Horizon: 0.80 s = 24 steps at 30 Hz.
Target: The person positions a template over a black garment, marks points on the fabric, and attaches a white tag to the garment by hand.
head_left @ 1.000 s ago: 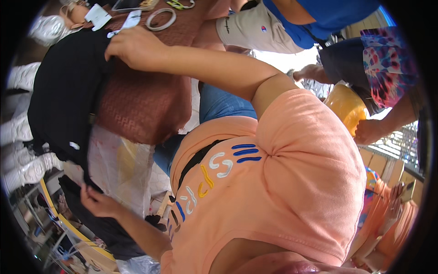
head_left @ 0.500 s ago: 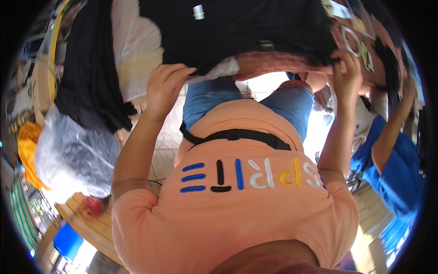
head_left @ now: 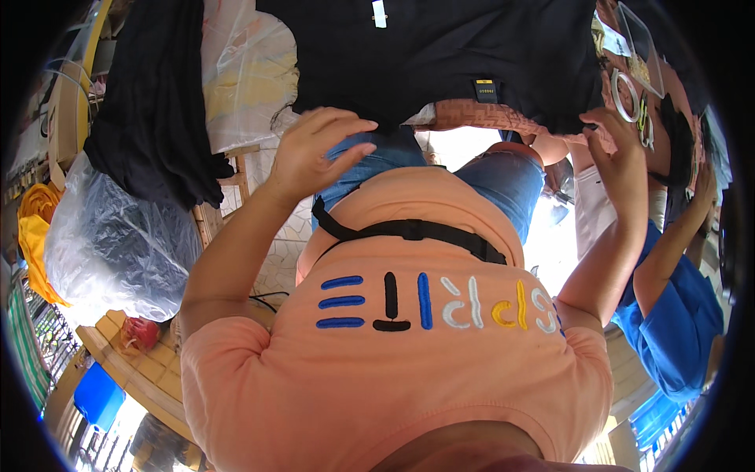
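A black garment (head_left: 440, 63) is spread over the table in front of me, its near edge hanging over the table's rim. It carries a white label (head_left: 379, 14) and a dark tag with a yellow strip (head_left: 486, 90) by the near edge. My left hand (head_left: 309, 155) is at the garment's near left corner, thumb and fingers apart, nothing held. At the near right corner, my right hand (head_left: 621, 157) has its fingertips against or just beside the cloth, with a gap between thumb and forefinger.
Black cloth (head_left: 149, 110) hangs at the left beside a clear plastic sheet (head_left: 248, 86). Below it sits a filled clear plastic bag (head_left: 118, 244). White rings (head_left: 625, 96) lie at the right on the patterned table cover (head_left: 487, 116). A person in blue (head_left: 676, 315) is at the right.
My left hand has let go of the garment's edge and opened. My right hand's pinch has loosened. The cloth lies flatter, and its dark tag now shows more fully.
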Tool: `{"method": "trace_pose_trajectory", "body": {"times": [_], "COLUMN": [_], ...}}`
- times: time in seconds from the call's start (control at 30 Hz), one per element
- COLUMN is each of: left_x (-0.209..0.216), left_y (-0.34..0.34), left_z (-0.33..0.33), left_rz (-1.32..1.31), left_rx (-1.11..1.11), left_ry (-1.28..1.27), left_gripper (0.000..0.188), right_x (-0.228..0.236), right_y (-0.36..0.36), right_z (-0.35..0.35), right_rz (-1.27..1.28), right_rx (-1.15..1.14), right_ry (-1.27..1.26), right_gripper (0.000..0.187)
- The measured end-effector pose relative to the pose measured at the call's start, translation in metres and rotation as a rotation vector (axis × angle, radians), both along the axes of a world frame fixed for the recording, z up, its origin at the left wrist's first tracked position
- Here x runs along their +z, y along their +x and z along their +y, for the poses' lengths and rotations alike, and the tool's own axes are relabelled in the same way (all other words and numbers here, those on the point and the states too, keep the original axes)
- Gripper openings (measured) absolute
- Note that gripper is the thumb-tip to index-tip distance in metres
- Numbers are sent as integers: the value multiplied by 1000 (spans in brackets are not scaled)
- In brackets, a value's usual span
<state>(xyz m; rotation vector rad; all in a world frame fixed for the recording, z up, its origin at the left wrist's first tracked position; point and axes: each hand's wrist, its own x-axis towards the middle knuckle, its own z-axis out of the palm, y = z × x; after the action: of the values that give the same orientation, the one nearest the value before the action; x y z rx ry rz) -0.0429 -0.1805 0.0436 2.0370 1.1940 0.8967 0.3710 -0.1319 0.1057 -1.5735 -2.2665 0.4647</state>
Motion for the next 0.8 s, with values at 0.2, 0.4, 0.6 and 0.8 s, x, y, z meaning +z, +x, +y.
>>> {"method": "trace_pose_trajectory", "body": {"times": [0.2, 0.4, 0.6, 0.8], "left_x": [-34, -24, 55, 9], "left_y": [-58, -85, -5, 55], "left_z": [-29, -27, 35, 53], "left_rz": [-260, 1070, 387, 206], "left_rx": [70, -315, -233, 14], "left_ry": [-1348, -957, -397, 87], "left_gripper": [45, 29, 20, 22], "right_x": [62, 99, 114, 114], "right_y": [-37, -59, -61, -65], "right_z": [-11, -57, -32, -17], "right_rz": [412, 671, 537, 513], "right_rx": [219, 706, 743, 758], "right_ry": [-166, -290, -263, -232], "right_gripper": [19, 19, 18, 17]}}
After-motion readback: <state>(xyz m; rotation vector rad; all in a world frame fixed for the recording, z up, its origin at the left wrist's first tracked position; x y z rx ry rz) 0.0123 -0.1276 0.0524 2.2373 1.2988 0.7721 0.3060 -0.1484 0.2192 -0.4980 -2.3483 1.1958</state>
